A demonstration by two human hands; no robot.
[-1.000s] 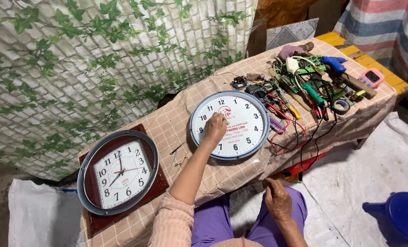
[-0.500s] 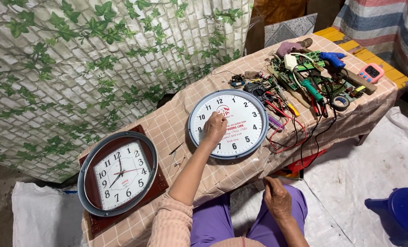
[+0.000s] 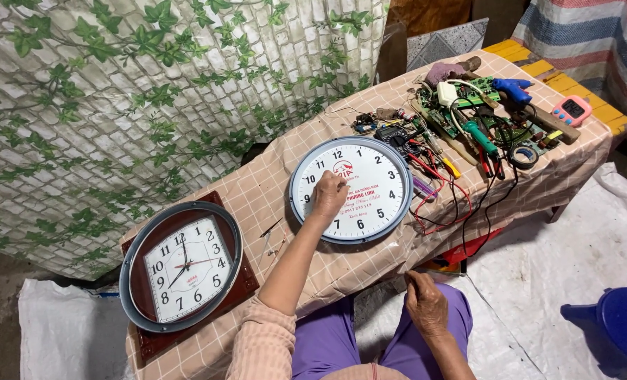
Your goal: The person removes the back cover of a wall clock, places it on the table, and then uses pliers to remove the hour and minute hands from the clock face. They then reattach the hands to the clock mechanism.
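Our left hand (image 3: 329, 195) presses bent fingers on the white clock (image 3: 351, 188) lying mid-tabletop (image 3: 257, 190), its grip holding nothing. Our right hand (image 3: 426, 306) rests on our lap, loosely curled, empty.

The left hand (image 3: 327, 198) covers the centre of the white clock (image 3: 351, 189), hiding any hands there. The blue stool (image 3: 619, 325) is cut off at the right edge. Small parts (image 3: 377, 118) blur together.

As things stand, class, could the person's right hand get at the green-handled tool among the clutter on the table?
Probably yes: the right hand rests by the lap, free, and nothing blocks the way up to the green-handled tool, though wires and other tools crowd it.
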